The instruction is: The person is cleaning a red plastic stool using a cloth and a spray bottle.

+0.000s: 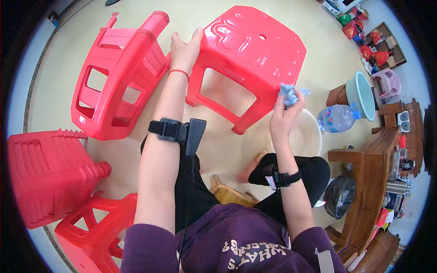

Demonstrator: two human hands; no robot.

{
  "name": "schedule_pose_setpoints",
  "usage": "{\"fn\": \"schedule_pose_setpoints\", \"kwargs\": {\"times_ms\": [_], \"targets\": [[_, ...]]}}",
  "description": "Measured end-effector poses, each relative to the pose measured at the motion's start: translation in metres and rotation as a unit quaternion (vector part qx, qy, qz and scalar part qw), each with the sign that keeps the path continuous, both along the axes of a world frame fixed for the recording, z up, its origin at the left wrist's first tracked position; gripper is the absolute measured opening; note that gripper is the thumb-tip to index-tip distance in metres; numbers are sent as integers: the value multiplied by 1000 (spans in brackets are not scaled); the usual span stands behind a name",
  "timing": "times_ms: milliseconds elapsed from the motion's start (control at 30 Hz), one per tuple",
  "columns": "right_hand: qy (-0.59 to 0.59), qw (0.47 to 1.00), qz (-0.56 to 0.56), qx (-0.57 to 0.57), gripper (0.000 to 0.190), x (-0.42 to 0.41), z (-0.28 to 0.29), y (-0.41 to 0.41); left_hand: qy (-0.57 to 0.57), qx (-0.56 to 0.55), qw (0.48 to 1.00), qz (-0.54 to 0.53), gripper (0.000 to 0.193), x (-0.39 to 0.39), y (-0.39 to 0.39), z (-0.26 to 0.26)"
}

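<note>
A red plastic stool (252,44) stands upright on the floor before me, with a small hole in its glossy seat. My left hand (186,51) is at the left edge of this seat, its thumb against the rim. Its other fingers point away and are partly hidden, so I cannot tell whether they grip the stool. In my right hand (286,111) is a crumpled blue-and-white cloth (289,95), held between thumb and fingers at the stool's near right corner. Beneath that hand, a whitish round basin (307,133) sits on the floor, partly covered by my arm.
To the left, another red stool (112,82) lies tipped over, beside a dark red plastic stool (51,177) and a red stool (92,225). At right are a large water bottle (338,117), a teal basin (363,95), a wooden table (362,191) and a black plastic bag (339,197).
</note>
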State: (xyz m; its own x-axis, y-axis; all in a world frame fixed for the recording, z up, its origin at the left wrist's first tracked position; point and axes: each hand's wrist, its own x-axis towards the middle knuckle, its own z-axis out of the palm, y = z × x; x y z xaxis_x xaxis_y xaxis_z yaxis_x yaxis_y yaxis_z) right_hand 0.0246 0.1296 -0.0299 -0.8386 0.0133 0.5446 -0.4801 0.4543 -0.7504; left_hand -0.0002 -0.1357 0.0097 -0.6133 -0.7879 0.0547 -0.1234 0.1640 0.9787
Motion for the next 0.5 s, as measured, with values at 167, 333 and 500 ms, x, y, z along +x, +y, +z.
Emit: {"fn": "schedule_pose_setpoints", "kwargs": {"times_ms": [167,333,500], "targets": [[111,991,0,82,39,-15,-7,-2,-15,137,975,-175,79,-7,8,-19],[144,982,-45,117,40,-62,-12,40,-111,65,949,-287,81,5,43,-4],[-84,996,-42,-8,37,-122,13,122,-62,108,909,-398,92,14,90,6]]}}
